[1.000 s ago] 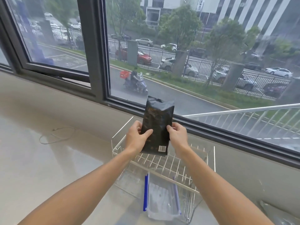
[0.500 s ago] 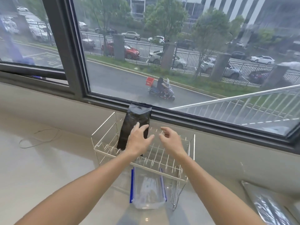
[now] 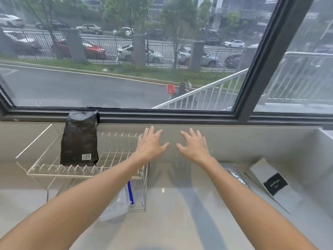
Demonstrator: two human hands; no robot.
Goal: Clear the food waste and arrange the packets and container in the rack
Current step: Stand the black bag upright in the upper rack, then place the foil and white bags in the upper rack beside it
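A black packet [image 3: 79, 139] stands upright in the left part of the white wire rack [image 3: 54, 173], leaning back against the window frame. Under the rack's top shelf lies a clear plastic container [image 3: 117, 206] with a blue strip along its edge. My left hand [image 3: 150, 144] hovers open over the rack's right end, fingers spread. My right hand [image 3: 193, 146] is open beside it, over the bare counter to the right of the rack. Neither hand holds anything. A silvery packet [image 3: 236, 175] and a grey packet with a black label [image 3: 270, 181] lie at the right.
The pale counter [image 3: 180, 222] runs along a low wall under a large window [image 3: 126, 60] with a dark frame. A raised ledge [image 3: 324, 141] closes off the far right corner behind the two lying packets.
Both hands let go of the black packet, which now stands in the rack. The hands have moved right, away from it, and my view has swung right too.
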